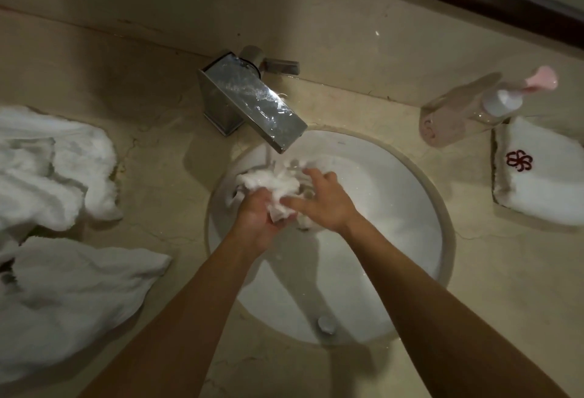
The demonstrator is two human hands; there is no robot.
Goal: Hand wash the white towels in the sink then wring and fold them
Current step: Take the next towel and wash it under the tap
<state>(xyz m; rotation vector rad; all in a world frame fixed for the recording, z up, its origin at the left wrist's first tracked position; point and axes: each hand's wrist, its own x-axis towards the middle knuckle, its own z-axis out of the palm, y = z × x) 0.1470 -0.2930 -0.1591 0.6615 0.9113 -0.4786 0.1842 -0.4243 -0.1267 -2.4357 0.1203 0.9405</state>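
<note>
Around white sink (395,208) — beige marble counter (164,160).

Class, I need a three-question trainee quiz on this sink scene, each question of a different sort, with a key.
1. True or false: both hands grip the bunched wet white towel over the round white sink.
2. The clear pump bottle with the pink nozzle is: A standing, B lying on its side.
3. Fill in: the folded white towel with the red emblem lies to the sink's ____.

Key: 1 true (left hand, right hand); 2 B; 3 right.
</note>
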